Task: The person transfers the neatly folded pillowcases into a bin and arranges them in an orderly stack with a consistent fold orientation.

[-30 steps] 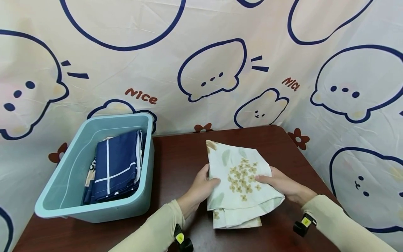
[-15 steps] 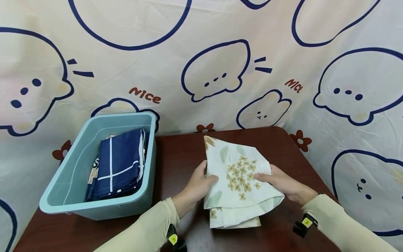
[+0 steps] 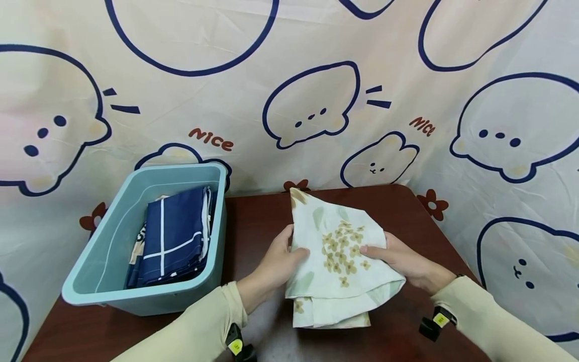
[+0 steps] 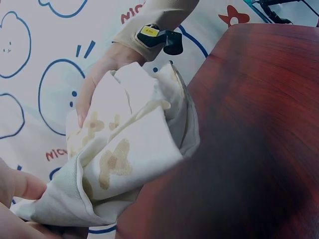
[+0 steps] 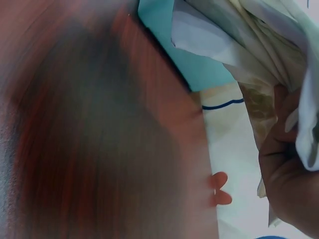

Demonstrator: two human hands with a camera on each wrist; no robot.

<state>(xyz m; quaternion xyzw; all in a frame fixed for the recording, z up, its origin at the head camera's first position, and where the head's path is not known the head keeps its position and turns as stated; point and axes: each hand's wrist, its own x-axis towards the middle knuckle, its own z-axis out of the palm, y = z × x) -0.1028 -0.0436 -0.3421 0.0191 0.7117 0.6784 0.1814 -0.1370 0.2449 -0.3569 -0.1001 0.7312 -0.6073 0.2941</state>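
A folded white cloth (image 3: 334,271) with yellow-brown flowers and pale green leaves is held up over the table between both hands. My left hand (image 3: 273,266) grips its left edge, thumb on top and fingers behind. At the right edge my right hand (image 3: 407,259) pinches it the same way, thumb lying over the flowers. From the left wrist view, the layers of the cloth (image 4: 119,159) show folded loosely from below. In the right wrist view the curled fingers of the right hand (image 5: 289,164) are tucked under the fabric.
A light blue plastic bin (image 3: 219,226) stands on the left of the dark red-brown table (image 3: 253,216). Inside lies a folded navy cloth with white lines (image 3: 174,236), over other folded fabric. A cartoon-printed curtain (image 3: 312,166) hangs behind and to the right.
Both hands, still holding the flowered cloth, have shifted slightly left toward the bin. The head view has turned a little, so the bin appears farther right.
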